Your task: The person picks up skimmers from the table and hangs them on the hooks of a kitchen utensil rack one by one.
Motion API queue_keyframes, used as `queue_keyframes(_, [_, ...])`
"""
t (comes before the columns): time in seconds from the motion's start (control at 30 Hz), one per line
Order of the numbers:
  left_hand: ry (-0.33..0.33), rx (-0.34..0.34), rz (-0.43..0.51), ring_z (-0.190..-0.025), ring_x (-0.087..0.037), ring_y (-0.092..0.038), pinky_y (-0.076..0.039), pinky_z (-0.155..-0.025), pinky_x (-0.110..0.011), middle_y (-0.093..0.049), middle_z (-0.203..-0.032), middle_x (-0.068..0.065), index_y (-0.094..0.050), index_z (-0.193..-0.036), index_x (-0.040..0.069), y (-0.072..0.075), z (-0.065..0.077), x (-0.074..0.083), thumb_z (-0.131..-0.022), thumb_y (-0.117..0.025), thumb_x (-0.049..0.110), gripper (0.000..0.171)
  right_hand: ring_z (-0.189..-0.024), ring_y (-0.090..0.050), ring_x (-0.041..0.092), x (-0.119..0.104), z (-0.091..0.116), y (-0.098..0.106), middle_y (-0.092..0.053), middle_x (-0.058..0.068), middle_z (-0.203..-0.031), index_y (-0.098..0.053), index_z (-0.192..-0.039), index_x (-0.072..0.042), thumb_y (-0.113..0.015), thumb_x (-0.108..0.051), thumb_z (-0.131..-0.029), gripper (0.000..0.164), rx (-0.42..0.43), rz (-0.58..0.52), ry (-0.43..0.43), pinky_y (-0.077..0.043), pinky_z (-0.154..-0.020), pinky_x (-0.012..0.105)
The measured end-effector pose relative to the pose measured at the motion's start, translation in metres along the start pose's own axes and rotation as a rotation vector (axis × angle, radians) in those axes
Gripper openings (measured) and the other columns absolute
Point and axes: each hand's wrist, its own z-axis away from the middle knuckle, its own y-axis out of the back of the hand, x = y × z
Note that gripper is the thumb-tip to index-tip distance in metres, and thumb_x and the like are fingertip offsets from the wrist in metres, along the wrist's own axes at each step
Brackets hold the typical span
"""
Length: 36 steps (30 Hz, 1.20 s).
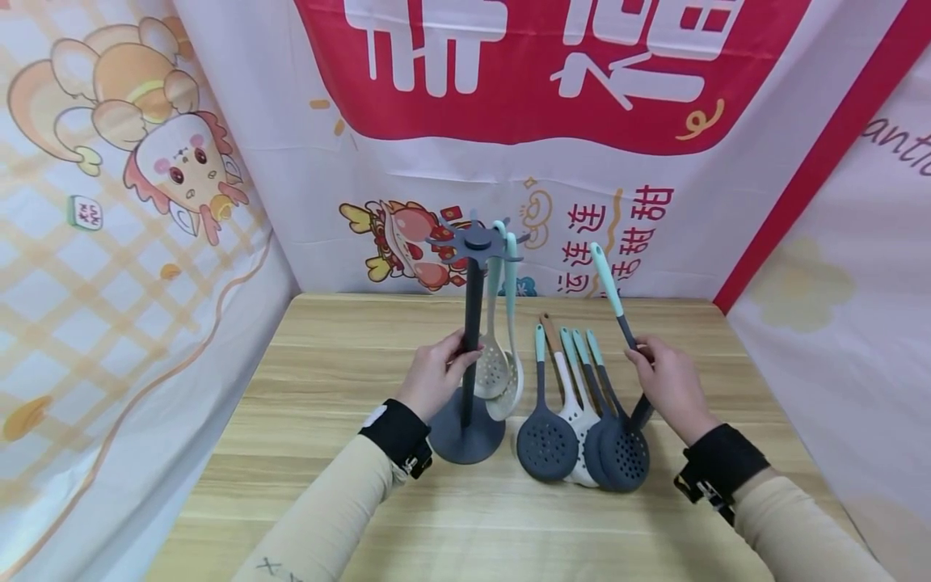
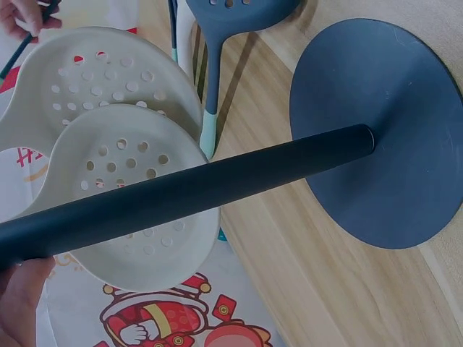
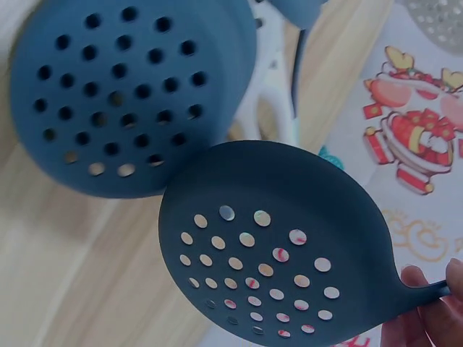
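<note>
My left hand [image 1: 434,376] grips the dark pole [image 1: 473,323] of an upright utensil stand, which has a round base [image 1: 465,449] and a hooked top [image 1: 476,241]. Two pale skimmers with mint handles hang on its right side; their perforated bowls [image 2: 108,72] overlap in the left wrist view. On the right, my right hand [image 1: 672,388] pinches the dark shaft of a skimmer, its mint handle [image 1: 607,279] pointing up. The holes of that skimmer's dark head [image 3: 282,238] show in the right wrist view, while from the head camera it appears nearly edge-on.
Between the hands, several utensils lie on the wooden table [image 1: 305,501]: a dark skimmer [image 1: 548,444], overlapping dark skimmers [image 1: 627,461], and white ones, plus a brown handle [image 1: 550,330]. A printed cloth [image 1: 407,170] hangs behind, with more cloth at both sides.
</note>
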Motion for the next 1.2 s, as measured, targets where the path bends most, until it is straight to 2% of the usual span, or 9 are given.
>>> queue_keyframes(0.17, [0.009, 0.001, 0.01, -0.107, -0.027, -0.071, -0.057, -0.09, -0.042, -0.074, -0.111, -0.014, -0.065, -0.119, 0.001, -0.001, 0.0, 0.0, -0.1, -0.058, 0.011, 0.023, -0.089, -0.069, 0.037, -0.019, 0.002, 0.001, -0.072, 0.025, -0.102, -0.062, -0.118, 0.006, -0.058, -0.014, -0.1, 0.027, 0.038, -0.028, 0.048, -0.056, -0.069, 0.051])
queue_keyframes(0.3, [0.019, -0.004, 0.014, -0.109, -0.026, -0.07, -0.056, -0.091, -0.04, -0.074, -0.112, -0.013, -0.064, -0.12, 0.002, -0.001, 0.0, 0.0, -0.1, -0.058, 0.011, 0.023, -0.085, -0.069, 0.034, -0.036, 0.005, 0.0, -0.072, 0.023, -0.098, -0.064, -0.115, 0.005, -0.061, -0.013, -0.099, 0.024, 0.074, -0.057, 0.091, -0.058, -0.067, 0.048])
queue_keyframes(0.4, [0.019, -0.006, 0.017, -0.109, -0.025, -0.07, -0.056, -0.091, -0.039, -0.074, -0.113, -0.013, -0.064, -0.12, 0.002, -0.002, -0.001, -0.001, -0.1, -0.058, 0.012, 0.023, -0.079, -0.069, 0.03, -0.047, 0.008, 0.0, -0.073, 0.02, -0.095, -0.065, -0.111, 0.004, -0.064, -0.009, -0.096, 0.02, 0.11, -0.076, 0.157, -0.058, -0.063, 0.042])
queue_keyframes(0.6, [0.019, -0.002, 0.022, -0.108, -0.025, -0.07, -0.056, -0.09, -0.04, -0.074, -0.112, -0.013, -0.064, -0.12, 0.002, -0.002, 0.0, -0.001, -0.1, -0.058, 0.012, 0.023, -0.073, -0.067, 0.022, -0.067, 0.017, -0.001, -0.072, 0.014, -0.089, -0.068, -0.105, 0.001, -0.07, -0.002, -0.09, 0.016, 0.164, -0.154, 0.285, -0.052, -0.054, 0.021])
queue_keyframes(0.77, [0.022, 0.006, 0.023, -0.108, -0.025, -0.071, -0.057, -0.09, -0.04, -0.074, -0.112, -0.013, -0.064, -0.119, 0.001, -0.002, 0.0, -0.001, -0.101, -0.057, 0.011, 0.022, -0.075, -0.068, 0.021, -0.082, 0.028, -0.002, -0.073, 0.012, -0.088, -0.069, -0.102, 0.002, -0.073, 0.002, -0.086, 0.017, 0.191, -0.234, 0.361, -0.05, -0.054, 0.011])
queue_keyframes(0.97, [0.032, 0.005, 0.016, -0.108, -0.024, -0.07, -0.057, -0.09, -0.039, -0.073, -0.112, -0.013, -0.064, -0.119, 0.001, -0.003, 0.0, -0.001, -0.101, -0.057, 0.01, 0.022, -0.074, -0.063, 0.011, -0.094, 0.037, -0.002, -0.071, 0.01, -0.086, -0.07, -0.101, 0.003, -0.075, 0.008, -0.081, 0.021, 0.203, -0.265, 0.43, -0.047, -0.055, 0.011])
queue_keyframes(1.2, [0.04, 0.013, 0.016, -0.108, -0.024, -0.07, -0.057, -0.089, -0.039, -0.073, -0.112, -0.012, -0.064, -0.12, 0.002, -0.004, 0.0, -0.001, -0.1, -0.057, 0.01, 0.022, -0.067, -0.053, 0.004, -0.099, 0.04, -0.003, -0.069, 0.006, -0.082, -0.07, -0.099, 0.002, -0.076, 0.009, -0.079, 0.022, 0.199, -0.272, 0.471, -0.042, -0.054, 0.011])
